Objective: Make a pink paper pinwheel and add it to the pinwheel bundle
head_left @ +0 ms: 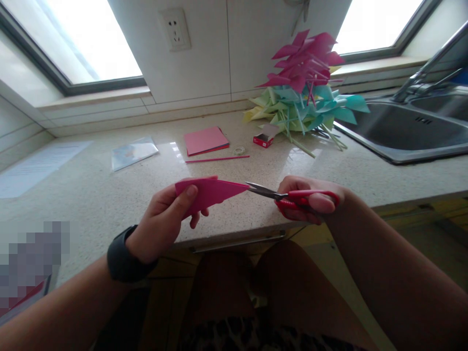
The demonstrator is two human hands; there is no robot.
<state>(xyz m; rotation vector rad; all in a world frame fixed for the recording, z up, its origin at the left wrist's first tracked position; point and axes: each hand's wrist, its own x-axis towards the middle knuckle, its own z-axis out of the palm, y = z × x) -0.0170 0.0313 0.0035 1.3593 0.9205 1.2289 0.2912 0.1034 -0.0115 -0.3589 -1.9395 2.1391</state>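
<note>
My left hand pinches a folded pink paper triangle above the counter's front edge, its tip pointing right. My right hand grips red-handled scissors. The scissor blades are nearly closed and their tips touch the paper's pointed end. A dark watch sits on my left wrist.
On the speckled counter lie a stack of pink paper, a pink straw, a tape roll, a small red box and a clear packet. A heap of paper pinwheels stands beside the steel sink.
</note>
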